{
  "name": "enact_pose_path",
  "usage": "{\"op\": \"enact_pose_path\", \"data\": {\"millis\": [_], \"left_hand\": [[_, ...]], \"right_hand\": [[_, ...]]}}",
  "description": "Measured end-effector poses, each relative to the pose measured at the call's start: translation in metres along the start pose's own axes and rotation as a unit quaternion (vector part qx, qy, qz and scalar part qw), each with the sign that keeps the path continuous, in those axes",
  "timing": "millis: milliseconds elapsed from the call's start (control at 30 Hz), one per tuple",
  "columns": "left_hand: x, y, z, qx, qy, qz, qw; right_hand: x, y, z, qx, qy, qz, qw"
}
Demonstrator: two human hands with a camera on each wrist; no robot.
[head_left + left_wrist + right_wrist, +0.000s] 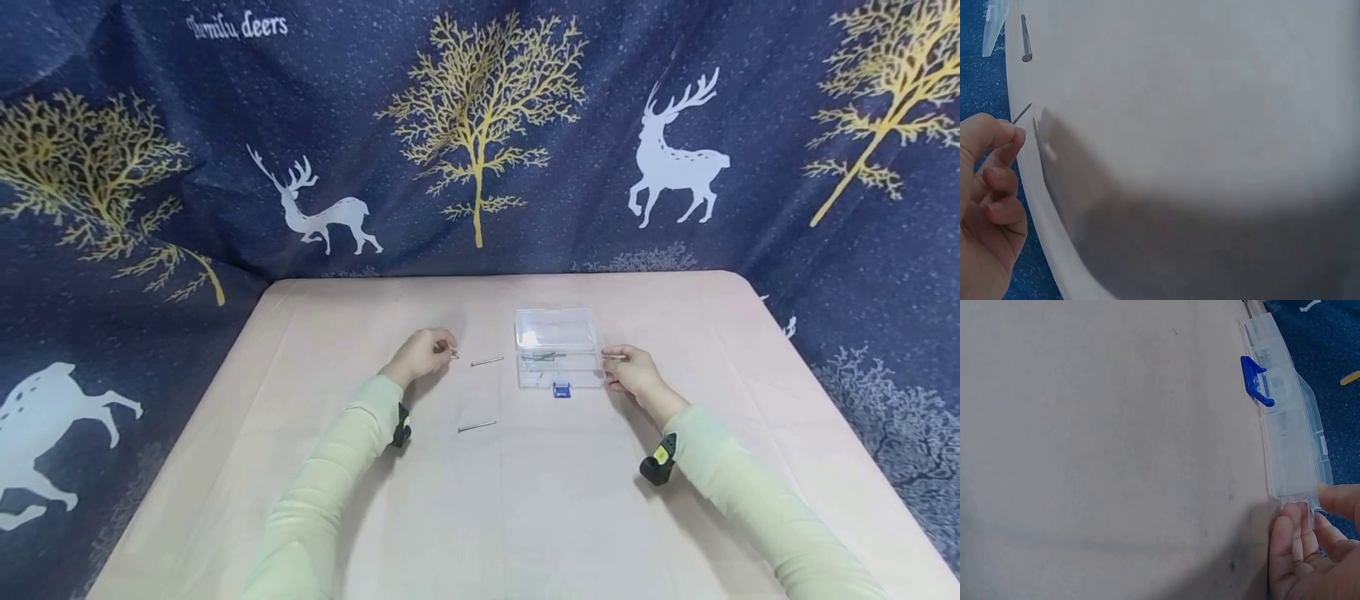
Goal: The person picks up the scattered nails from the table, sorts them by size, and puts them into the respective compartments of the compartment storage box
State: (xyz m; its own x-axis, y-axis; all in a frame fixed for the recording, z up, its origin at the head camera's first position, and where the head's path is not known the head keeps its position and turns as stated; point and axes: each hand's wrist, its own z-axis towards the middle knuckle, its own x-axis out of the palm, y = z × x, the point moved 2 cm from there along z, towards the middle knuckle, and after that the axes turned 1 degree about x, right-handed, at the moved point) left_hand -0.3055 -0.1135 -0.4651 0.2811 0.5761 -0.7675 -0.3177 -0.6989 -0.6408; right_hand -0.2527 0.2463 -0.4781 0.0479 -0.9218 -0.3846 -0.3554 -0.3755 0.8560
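My left hand pinches a thin nail between thumb and forefinger, and its pointed end sticks out. Just right of that hand lies a second nail on the table. Another nail lies nearer the front. A clear plastic box stands right of the nails with its lid raised at the back and a blue latch on its front. Several thin nails show inside it. My right hand grips the box's right end, thumb at the upper edge and fingers against the side.
A pale pink cloth covers the table. Behind it hangs a dark blue curtain printed with deer and trees. Each wrist wears a small black camera, the left one and the right one.
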Motion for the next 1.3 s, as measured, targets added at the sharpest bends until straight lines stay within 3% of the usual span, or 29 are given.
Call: {"op": "enact_pose_path", "data": {"millis": [333,500,633,833,933,1133,1233,1300], "left_hand": [[0.007,0.001,-0.005,-0.023,-0.026,-0.050,0.9981],[0.012,-0.004,-0.009,-0.050,-0.038,-0.109,0.9921],[0.015,-0.011,-0.011,-0.054,-0.064,-0.147,0.9856],[0.022,-0.018,-0.012,-0.065,-0.093,-0.237,0.9648],[0.025,-0.025,-0.012,-0.076,-0.097,-0.287,0.9500],[0.029,-0.042,-0.013,-0.109,-0.096,-0.343,0.9279],[0.032,-0.049,-0.012,-0.121,-0.090,-0.359,0.9209],[0.035,-0.053,-0.011,-0.123,-0.087,-0.361,0.9203]], "right_hand": [[0.000,-0.005,0.000,-0.008,-0.001,0.012,1.000],[0.000,-0.004,-0.001,-0.009,-0.002,0.007,1.000],[-0.001,-0.005,-0.002,-0.006,-0.003,0.006,1.000],[0.000,-0.003,-0.002,-0.007,0.000,0.008,1.000],[0.000,-0.003,-0.003,-0.008,0.001,0.004,1.000],[0.000,-0.001,-0.002,-0.007,-0.002,-0.006,1.000],[0.000,-0.001,-0.001,-0.010,-0.001,-0.007,1.000],[0.000,-0.001,-0.001,-0.011,0.000,-0.005,1.000]]}}
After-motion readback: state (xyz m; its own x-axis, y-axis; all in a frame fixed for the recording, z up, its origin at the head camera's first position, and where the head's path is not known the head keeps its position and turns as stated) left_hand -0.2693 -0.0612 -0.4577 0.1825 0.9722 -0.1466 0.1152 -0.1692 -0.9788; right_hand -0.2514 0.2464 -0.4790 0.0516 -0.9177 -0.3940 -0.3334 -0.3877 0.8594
